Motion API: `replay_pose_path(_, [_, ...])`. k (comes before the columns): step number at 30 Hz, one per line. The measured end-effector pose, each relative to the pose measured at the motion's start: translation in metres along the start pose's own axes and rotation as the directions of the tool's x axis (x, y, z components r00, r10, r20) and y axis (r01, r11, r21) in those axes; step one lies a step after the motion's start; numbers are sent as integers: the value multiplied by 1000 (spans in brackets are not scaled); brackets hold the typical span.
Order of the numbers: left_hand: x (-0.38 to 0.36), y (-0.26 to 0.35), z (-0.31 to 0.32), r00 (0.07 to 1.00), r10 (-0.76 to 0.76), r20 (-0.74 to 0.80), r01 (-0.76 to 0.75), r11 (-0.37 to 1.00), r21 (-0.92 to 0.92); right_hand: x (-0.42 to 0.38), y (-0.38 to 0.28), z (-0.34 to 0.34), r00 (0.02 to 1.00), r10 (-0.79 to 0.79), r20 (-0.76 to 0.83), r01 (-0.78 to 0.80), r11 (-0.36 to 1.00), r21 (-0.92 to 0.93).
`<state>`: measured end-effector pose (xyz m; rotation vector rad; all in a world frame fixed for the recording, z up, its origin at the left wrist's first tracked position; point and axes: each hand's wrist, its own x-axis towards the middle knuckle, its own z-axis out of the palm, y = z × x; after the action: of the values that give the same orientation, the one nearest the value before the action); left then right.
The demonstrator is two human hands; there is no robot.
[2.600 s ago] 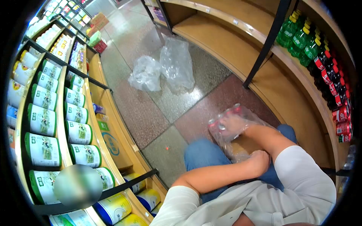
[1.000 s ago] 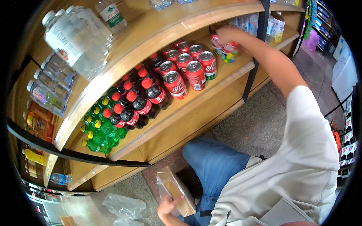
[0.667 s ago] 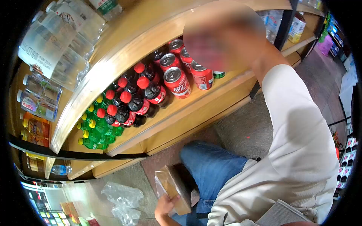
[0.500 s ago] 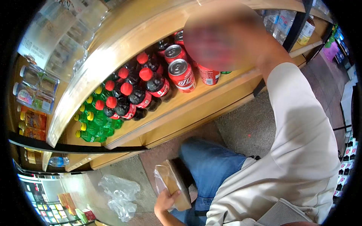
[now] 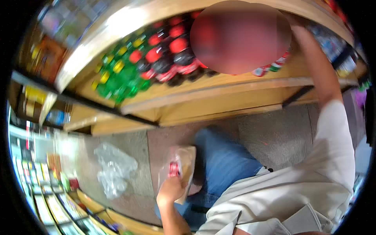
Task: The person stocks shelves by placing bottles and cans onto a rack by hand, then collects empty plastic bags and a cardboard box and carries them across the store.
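Observation:
My left hand (image 5: 171, 190) is at the open cardboard box (image 5: 188, 158) lined with clear plastic, beside my bent knee. Its fingers are closed on a red can (image 5: 174, 169) at the box opening. My right forearm (image 5: 319, 64) reaches up to the shelf on the right, its hand hidden by a blurred patch over the red cans. On the shelf, cola bottles with red caps (image 5: 179, 46) stand left of that patch. Green bottles with yellow caps (image 5: 123, 74) are farther left.
A crumpled clear plastic bag (image 5: 113, 172) lies on the tiled floor at left. The wooden shelf edge (image 5: 219, 88) and a black metal post (image 5: 117, 111) run in front of the drinks. Water bottles (image 5: 333, 45) stand at far right.
The view has turned, and the shelf drinks sit farther right. My left hand has gone from the box edge to a red can now visible there. My right arm reaches farther right.

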<state>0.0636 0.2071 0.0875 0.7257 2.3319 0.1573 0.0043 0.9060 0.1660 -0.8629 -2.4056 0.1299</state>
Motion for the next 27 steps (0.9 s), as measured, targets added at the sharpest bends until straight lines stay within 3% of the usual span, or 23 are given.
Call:
replay_pose_path(3, [-20, -2, 14, 1000, 11, 28, -12, 1000, 9, -64, -30, -62, 941, -67, -332, 112, 987, 117])
replay_pose_path(5, [-30, 12, 23, 991, 2, -137, -5, 1000, -18, -134, -66, -100, 946, -95, -311, 223, 886, 407])
replay_pose_path(6, [-31, 15, 21, 981, -9, -192, -5, 997, -71, -174, -79, -104, 959, -117, -259, 271, 654, 706])
replay_pose_path(7, [-34, 20, 25, 968, -19, -252, -12, 993, -118, -206, -82, -98, 934, -293, -205, 334, 512, 792])
replay_pose_path(8, [-36, 21, 23, 950, -25, -312, -11, 993, -115, -251, -168, -113, 816, -553, -170, 404, 336, 851])
replay_pose_path(9, [-39, 23, 25, 928, -16, -371, -23, 995, -99, -276, -222, -131, 582, -811, 68, 403, 360, 841])
replay_pose_path(10, [-41, 24, 33, 930, 10, -367, -60, 990, -126, -293, -273, -125, 356, -914, 192, 278, 300, 913])
replay_pose_path(11, [-41, 27, 41, 915, 45, -402, -90, 991, -95, -309, -306, -109, 183, -960, 213, 253, 255, 933])
replay_pose_path(13, [-42, 27, 55, 882, 103, -460, -151, 986, -68, -343, -354, -60, -164, -947, 276, 177, 247, 953])
replay_pose_path(14, [-42, 28, 61, 881, 93, -464, -148, 986, -82, -365, -368, -29, -272, -911, 310, 238, 248, 939])
replay_pose_path(15, [-42, 29, 64, 899, 108, -423, -158, 984, -86, -388, -385, 5, -489, -777, 397, 360, 234, 903])
replay_pose_path(17, [-40, 28, 67, 916, 103, -388, -157, 981, -110, -444, -417, 78, -625, -623, 470, 362, 302, 882])
replay_pose_path(18, [-37, 29, 72, 898, 112, -425, -180, 976, -123, -472, -436, 106, -704, -439, 558, 508, 237, 828])
replay_pose_path(19, [-34, 30, 77, 878, 120, -464, -203, 970, -133, -496, -450, 128, -726, -239, 645, 633, 133, 762])
replay_pose_path(20, [-31, 29, 84, 869, 139, -474, -238, 959, -155, -515, -454, 149, -728, -234, 644, 637, 114, 762])
replay_pose_path(26, [-37, 23, 105, 854, 212, -475, -364, 896, -254, -548, -472, 179, -545, -477, 689, 683, 223, 695])
replay_pose_path(27, [-33, 27, 113, 882, 227, -413, -352, 900, -256, -547, -477, 177, -517, -494, 699, 692, 239, 681])
